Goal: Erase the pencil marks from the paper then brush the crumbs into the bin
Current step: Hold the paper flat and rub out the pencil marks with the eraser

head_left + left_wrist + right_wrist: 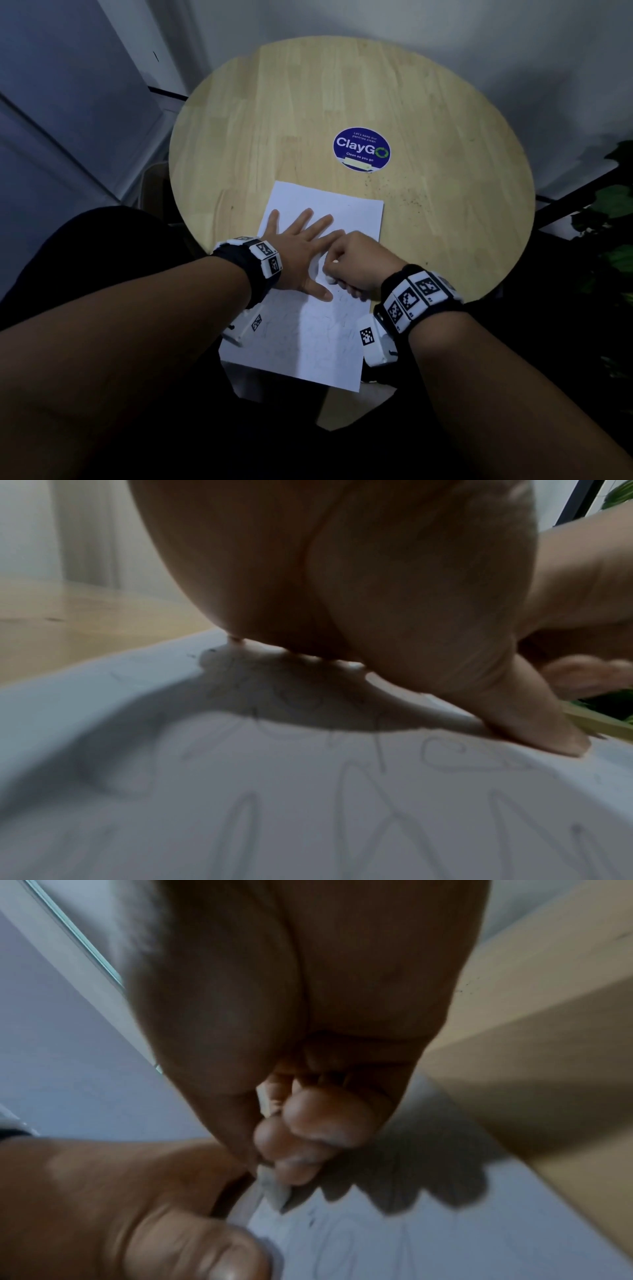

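Observation:
A white sheet of paper point(308, 329) with faint pencil scribbles point(359, 785) lies on the near part of the round wooden table point(342, 102). My left hand point(301, 246) lies flat on the paper with fingers spread, its thumb point(534, 723) pressing the sheet. My right hand point(356, 260) is curled, pinching a small white eraser point(330, 279) whose tip point(274, 1188) touches the paper just beside the left thumb. Most of the eraser is hidden by the fingers. No bin is in view.
A blue round "ClayGo" sticker point(362, 149) is stuck on the table beyond the paper. Dark specks point(407, 195) are scattered on the wood right of the sheet. Green plant leaves point(613, 205) stand past the table's right edge.

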A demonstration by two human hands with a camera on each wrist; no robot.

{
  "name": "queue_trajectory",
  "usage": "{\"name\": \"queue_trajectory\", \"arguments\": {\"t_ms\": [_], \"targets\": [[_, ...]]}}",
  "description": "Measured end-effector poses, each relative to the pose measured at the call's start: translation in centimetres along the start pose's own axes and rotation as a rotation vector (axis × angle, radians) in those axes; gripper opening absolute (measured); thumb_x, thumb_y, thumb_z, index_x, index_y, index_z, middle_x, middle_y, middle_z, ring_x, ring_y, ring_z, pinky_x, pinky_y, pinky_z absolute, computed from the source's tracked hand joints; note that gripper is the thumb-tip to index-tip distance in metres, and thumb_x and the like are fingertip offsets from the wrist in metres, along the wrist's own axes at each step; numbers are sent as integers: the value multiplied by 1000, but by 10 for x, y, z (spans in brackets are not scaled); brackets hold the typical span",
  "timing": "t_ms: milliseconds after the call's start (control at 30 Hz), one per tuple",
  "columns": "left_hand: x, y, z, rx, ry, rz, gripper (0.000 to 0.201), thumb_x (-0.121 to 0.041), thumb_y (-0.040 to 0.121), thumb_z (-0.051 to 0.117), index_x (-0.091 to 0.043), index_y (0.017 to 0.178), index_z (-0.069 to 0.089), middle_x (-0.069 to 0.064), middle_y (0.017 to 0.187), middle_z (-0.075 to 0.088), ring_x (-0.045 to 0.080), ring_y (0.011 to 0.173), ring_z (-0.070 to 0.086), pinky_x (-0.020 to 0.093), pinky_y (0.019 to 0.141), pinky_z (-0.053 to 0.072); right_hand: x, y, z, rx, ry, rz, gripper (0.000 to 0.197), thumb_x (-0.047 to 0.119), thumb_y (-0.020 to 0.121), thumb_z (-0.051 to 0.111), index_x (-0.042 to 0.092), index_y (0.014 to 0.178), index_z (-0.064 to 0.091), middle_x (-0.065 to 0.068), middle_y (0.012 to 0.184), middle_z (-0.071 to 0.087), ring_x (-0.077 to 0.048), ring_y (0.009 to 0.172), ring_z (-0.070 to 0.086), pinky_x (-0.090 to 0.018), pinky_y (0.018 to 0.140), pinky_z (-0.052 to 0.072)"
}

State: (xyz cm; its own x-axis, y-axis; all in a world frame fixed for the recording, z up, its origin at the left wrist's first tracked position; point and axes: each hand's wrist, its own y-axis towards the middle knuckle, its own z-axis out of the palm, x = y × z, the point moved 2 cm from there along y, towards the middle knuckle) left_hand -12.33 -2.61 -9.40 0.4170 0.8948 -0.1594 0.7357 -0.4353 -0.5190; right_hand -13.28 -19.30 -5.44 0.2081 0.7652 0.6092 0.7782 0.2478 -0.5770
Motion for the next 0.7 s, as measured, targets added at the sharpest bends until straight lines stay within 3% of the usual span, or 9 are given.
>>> {"name": "queue_trajectory", "arguments": {"t_ms": [167,267,333,467,533,633,700], "targets": [[0,-1,0,12,5,1,131,-102,67,51,-49,158,-27,-13,170,-31,24,157,-31,78,118,-8,-2,7,-5,-247,32,-23,18,23,94,62,25,80,72,-4,68,75,-30,51,70,-42,52,60],[0,0,0,1,-3,2,131,-102,67,51,-48,160,-23,-13,171,-30,25,157,-30,78,118,-8,-1,4,-1,-68,20,-11,18,12,94,62,12,81,73,-16,65,70,-29,48,60,-37,50,52],[0,0,0,-4,-4,4,130,-102,66,51,-48,160,-22,-13,171,-30,24,157,-30,78,118,-8,-2,1,2,-39,18,-5,17,11,92,62,11,80,74,-14,63,70,-27,49,59,-37,51,52],[1,0,1,10,4,-2,131,-102,67,50,-49,158,-27,-14,170,-31,24,157,-32,78,118,-9,-8,12,-2,-310,-4,-64,16,27,93,61,27,80,71,2,71,74,-22,57,70,-42,63,64],[1,0,1,1,-4,-1,130,-102,66,51,-49,159,-24,-14,170,-31,24,157,-31,78,118,-9,-7,8,1,-230,-43,-97,18,21,94,62,25,80,73,3,72,74,-20,56,67,-38,59,61],[1,-1,1,-21,5,3,129,-101,68,50,-48,161,-21,-14,170,-31,24,158,-29,78,118,-7,-12,-3,5,25,57,-12,19,11,94,62,11,81,75,-9,66,69,-24,50,55,-34,49,46],[0,-2,1,-24,-10,-10,128,-101,69,50,-48,161,-21,-14,170,-31,23,158,-29,77,118,-8,-23,-2,-4,-77,281,18,19,13,97,62,9,84,75,-10,65,68,-24,51,54,-34,52,44]]}}
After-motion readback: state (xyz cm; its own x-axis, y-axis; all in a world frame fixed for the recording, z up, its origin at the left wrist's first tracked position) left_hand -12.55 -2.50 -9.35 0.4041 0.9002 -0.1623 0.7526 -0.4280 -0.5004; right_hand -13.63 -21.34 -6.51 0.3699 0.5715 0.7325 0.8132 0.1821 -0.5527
